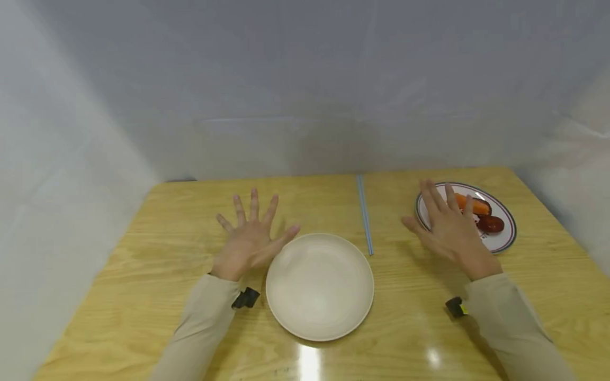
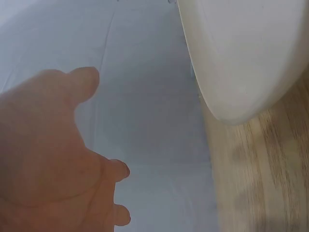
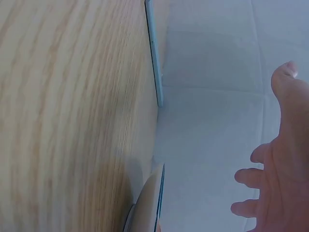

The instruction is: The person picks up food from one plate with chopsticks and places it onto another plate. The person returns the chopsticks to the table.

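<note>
My left hand point(image 1: 250, 238) hovers over the table with its fingers spread, the thumb near the rim of a plain cream plate point(image 1: 320, 288). It holds nothing. On the other side, my right hand point(image 1: 450, 227) is spread too and empty, overlapping the left part of a patterned oval plate point(image 1: 508, 241) in the head view. That plate carries an orange carrot-like piece point(image 1: 469, 203) and a dark red oval thing point(image 1: 491, 224); my fingers hide part of it. A pair of light blue chopsticks point(image 1: 365, 214) lies between the hands, behind the cream plate.
The wooden table point(image 1: 152, 275) ends at a grey sheet point(image 1: 329, 95) hanging along its back, with pale sheeting point(image 1: 52, 174) at the sides. A small black wrist device point(image 1: 245, 298) sits at the left cuff, and another point(image 1: 456, 307) at the right cuff.
</note>
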A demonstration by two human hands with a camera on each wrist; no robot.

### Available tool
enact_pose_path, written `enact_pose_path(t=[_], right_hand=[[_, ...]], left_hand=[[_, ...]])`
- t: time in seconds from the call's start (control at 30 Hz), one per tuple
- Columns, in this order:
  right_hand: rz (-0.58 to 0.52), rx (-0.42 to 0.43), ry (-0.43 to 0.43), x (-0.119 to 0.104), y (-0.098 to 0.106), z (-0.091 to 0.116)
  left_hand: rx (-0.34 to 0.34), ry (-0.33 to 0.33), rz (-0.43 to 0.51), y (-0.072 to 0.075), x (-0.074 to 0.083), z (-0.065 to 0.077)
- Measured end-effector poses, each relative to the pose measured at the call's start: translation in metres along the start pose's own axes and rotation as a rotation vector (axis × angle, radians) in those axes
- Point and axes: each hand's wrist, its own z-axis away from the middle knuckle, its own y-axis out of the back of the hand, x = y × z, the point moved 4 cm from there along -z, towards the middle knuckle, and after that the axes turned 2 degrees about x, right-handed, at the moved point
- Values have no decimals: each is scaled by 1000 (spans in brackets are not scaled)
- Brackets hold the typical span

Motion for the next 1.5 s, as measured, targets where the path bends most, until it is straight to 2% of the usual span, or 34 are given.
enact_pose_path(t=[0.3, 0.43, 0.63, 0.9, 1.0, 1.1, 1.27, 1.43, 1.5], right_hand=[[-17, 15, 19, 0, 0, -4], [-59, 26, 24, -4, 0, -8], [-139, -7, 25, -17, -7, -15], [-207, -68, -28, -35, -20, -33], [-208, -83, -28, -40, -23, -42], [-204, -87, -38, -45, -27, -55], [-186, -102, -46, -53, -32, -78], [-153, -165, -37, -62, -34, -94], [-134, -181, -38, -65, -36, -98]], left_hand=[[-16, -2, -1, 0, 4, -4], [-38, 7, 11, 1, 4, -6], [-66, -10, 25, -1, 5, -6], [-92, -52, 33, -6, 7, -2], [-61, -72, 41, -4, 7, 1], [1, -120, 53, -2, 7, 5], [86, -186, 101, 1, 5, 18], [109, -202, 78, 1, 0, 30], [94, -198, 59, -1, -1, 35]])
